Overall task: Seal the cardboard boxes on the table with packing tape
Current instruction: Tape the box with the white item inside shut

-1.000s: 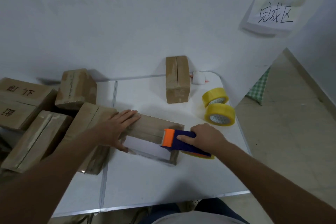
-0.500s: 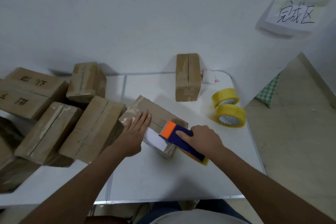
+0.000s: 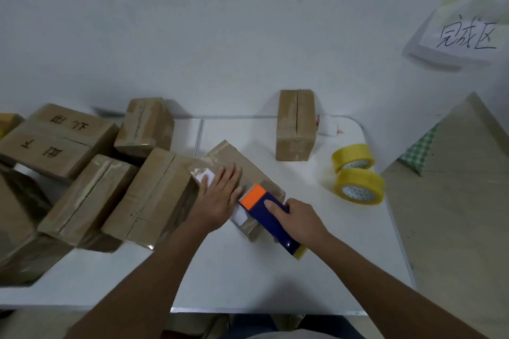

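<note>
I see the left hand lying flat, fingers straight, pressing on top of the cardboard box that sits skewed near the middle of the white tabletop; this grip is released, only pushing down. The palm covers part of a white label on the box's top. The right hand has its grip clenched round a blue tape dispenser, forefinger laid along its back. The dispenser's orange head rests on the box's top just beside the left hand's fingers. A glossy strip seems to run along the top, though blur keeps me from being sure it is tape.

To the left, a heap of cardboard boxes lies crowded together, the nearest one touching the box being worked on. One more box stands on end at the far edge against the white wall. Two yellow tape rolls lie near the right edge of the tabletop, touching each other, well apart from the hands. A handwritten paper sign hangs on the wall at upper right.
</note>
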